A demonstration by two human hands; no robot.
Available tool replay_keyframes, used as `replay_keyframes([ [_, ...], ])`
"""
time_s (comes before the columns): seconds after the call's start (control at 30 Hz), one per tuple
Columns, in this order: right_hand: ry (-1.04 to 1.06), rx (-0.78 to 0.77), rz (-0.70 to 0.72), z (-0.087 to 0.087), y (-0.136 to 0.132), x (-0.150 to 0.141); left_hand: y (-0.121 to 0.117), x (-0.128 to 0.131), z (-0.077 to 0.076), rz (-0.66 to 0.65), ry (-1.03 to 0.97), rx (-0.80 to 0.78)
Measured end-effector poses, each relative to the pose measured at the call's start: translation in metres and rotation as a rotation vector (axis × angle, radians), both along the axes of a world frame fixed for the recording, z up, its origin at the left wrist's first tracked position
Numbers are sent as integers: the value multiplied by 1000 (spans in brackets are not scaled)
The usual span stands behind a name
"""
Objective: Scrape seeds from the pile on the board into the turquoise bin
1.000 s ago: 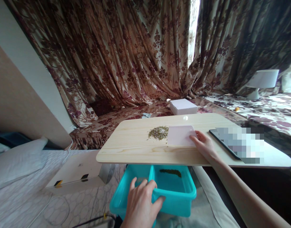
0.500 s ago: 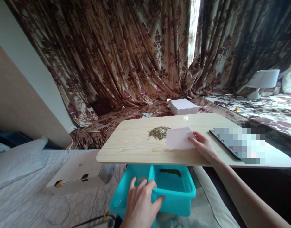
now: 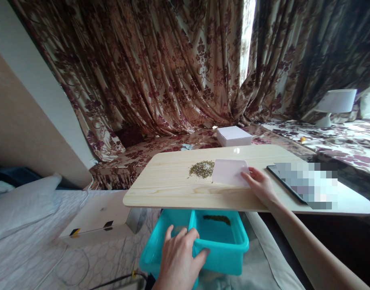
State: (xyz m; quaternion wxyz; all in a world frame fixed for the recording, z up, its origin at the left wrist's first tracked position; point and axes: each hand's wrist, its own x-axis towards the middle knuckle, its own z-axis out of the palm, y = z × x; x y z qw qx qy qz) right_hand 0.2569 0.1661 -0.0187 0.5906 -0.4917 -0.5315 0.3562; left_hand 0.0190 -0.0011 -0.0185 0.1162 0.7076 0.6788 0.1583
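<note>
One thin, pale pinkish-white rectangular card (image 3: 229,172), pinched at its right end by the right hand (image 3: 260,183), likely so the opposite edge is left free; that edge borders one loose heap of small green-brown grains (image 3: 199,170) on the pale wood-grain tabletop with rounded corners (image 3: 160,193). One turquoise plastic two-compartment bin (image 3: 224,257), just below the near edge, seemingly for easy reach; strip of dark green grains (image 3: 217,219) in its right compartment. One left hand (image 3: 181,255), gripping the bin's near rim by the divider, thumb outside, presumably for steadiness. One dark-edged flat device (image 3: 286,185), screen blurred, lying apart at right, perhaps to keep it clean
</note>
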Motion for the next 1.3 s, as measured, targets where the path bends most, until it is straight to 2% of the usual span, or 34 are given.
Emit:
replay_keyframes([
  [0.53, -63, 24, 8, 1, -1, 0, -1, 0, 1, -5, -6, 9],
  [0.97, -111, -11, 113, 1, -4, -2, 0, 0, 0, -7, -5, 12],
  [1.2, -102, -123, 304, 7, -11, 1, 0, -1, -1, -7, -5, 23],
  [1.3, -39, -110, 252, 5, -9, 2, -1, 0, -1, -2, 1, 19],
])
